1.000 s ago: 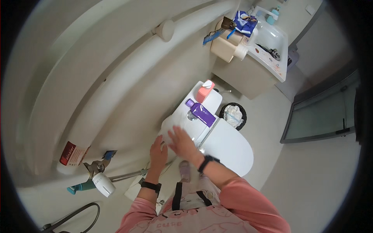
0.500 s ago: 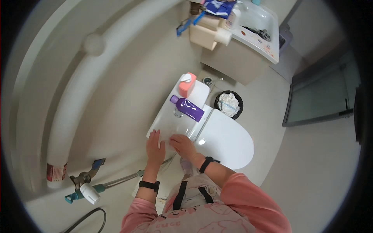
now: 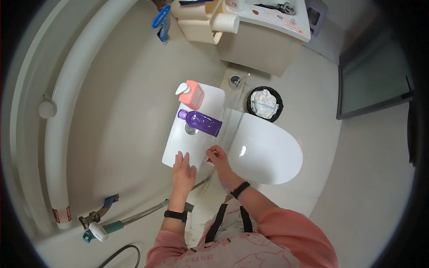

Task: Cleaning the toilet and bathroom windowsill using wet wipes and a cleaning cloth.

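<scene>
My left hand (image 3: 182, 173) rests on the near end of the white toilet tank lid (image 3: 175, 148), its fingers stretched out flat. Beside the lid's right edge, near the seat hinge, my right hand (image 3: 218, 158) has its fingers bent together. A small pale bit shows under those fingertips, too small to name. Farther along the lid, a purple bottle (image 3: 203, 123) lies on its side, partly over the round flush button (image 3: 191, 129). Behind it is a pink pump bottle (image 3: 193, 95) with a white pump head. The toilet's white seat cover (image 3: 268, 152) is down.
A black-lined waste bin (image 3: 278, 103) with crumpled white paper stands beyond the toilet. At the back is a sink cabinet (image 3: 259, 49) with a beige holder (image 3: 196, 29) beside it. A white pipe (image 3: 56, 147) runs along the left wall, above a valve and hose (image 3: 107, 228).
My right hand has moved right, from the tank lid's top to its right edge. My left hand stays flat at the near end. The view has shifted.
</scene>
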The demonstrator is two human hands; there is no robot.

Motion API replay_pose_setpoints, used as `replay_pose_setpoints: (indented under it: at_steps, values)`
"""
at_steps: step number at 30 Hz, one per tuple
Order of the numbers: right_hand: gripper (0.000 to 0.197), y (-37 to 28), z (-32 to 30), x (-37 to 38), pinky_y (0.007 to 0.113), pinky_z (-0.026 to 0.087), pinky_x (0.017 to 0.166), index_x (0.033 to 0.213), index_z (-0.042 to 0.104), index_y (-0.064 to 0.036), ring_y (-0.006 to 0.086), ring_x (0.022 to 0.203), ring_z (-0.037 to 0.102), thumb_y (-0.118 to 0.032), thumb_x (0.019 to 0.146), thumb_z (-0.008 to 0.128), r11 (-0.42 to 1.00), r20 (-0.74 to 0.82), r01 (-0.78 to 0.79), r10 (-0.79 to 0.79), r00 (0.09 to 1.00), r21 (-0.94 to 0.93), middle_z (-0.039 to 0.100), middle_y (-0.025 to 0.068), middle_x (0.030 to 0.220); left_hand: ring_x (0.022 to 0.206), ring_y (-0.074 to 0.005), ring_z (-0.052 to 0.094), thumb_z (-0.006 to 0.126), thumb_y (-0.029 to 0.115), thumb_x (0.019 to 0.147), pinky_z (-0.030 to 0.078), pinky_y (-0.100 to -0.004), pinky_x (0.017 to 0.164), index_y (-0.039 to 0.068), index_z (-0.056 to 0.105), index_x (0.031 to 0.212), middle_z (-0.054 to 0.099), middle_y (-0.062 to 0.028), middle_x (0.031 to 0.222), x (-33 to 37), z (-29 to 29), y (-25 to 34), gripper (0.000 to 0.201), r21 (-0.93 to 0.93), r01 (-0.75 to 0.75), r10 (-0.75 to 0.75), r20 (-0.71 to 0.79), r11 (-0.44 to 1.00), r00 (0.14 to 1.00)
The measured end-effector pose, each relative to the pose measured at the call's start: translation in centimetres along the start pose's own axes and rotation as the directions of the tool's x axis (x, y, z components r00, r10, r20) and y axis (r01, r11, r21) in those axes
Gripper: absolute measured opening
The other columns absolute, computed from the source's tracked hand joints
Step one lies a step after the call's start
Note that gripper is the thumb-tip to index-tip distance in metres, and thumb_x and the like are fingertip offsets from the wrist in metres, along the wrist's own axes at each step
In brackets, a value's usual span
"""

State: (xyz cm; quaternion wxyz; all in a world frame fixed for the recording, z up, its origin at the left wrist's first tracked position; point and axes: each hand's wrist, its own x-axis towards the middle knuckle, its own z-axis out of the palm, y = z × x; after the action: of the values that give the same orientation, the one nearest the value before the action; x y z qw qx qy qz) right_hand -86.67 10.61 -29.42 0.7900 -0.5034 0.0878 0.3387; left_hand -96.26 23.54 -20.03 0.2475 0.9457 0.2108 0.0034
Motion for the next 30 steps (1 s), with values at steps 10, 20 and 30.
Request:
replay_pose_setpoints:
  at_steps: [10,20,30]
  values:
    - [0.020,-6.6,-2.9,3.7,0.029,0.046,0.059,0.104,0.064,-0.0045,0.0112,0.067,0.056,-0.021,0.093,0.062,0.999,-0.190,-0.010,0.018,0.982,0.046,0.059,0.0006,0.079,0.130,-0.0368,0.049,0.062,0.011,0.089,0.038,-0.0418,0.108,0.002,0.049,0.139,0.052,-0.0267,0.137,3.7,0.0,3.9,0.052,-0.387,0.110,-0.114,0.012,0.915,0.993]
    - [0.028,-7.9,-0.2,4.3,0.027,0.045,0.056,0.099,0.068,-0.0036,0.0075,0.064,0.054,-0.028,0.086,0.071,0.915,0.141,0.034,0.025,0.990,-0.403,0.060,0.0010,0.072,0.111,-0.0194,0.058,0.060,0.008,0.093,0.047,-0.0322,0.093,0.006,0.044,0.143,0.055,-0.0146,0.134,5.8,0.5,2.3,0.053,-0.790,0.387,-0.468,0.144,0.475,0.872]
    - [0.028,-4.0,0.0,-1.0,0.024,0.045,0.062,0.108,0.066,-0.0038,0.0062,0.070,0.055,-0.020,0.086,0.072,0.888,0.377,0.123,0.060,0.924,-0.442,0.063,-0.0011,0.079,0.127,-0.0371,0.044,0.069,0.009,0.083,0.037,-0.0468,0.106,0.004,0.041,0.144,0.041,-0.0244,0.145,2.5,0.6,0.7,0.068,-0.131,0.266,-0.296,-0.359,0.955,0.885]
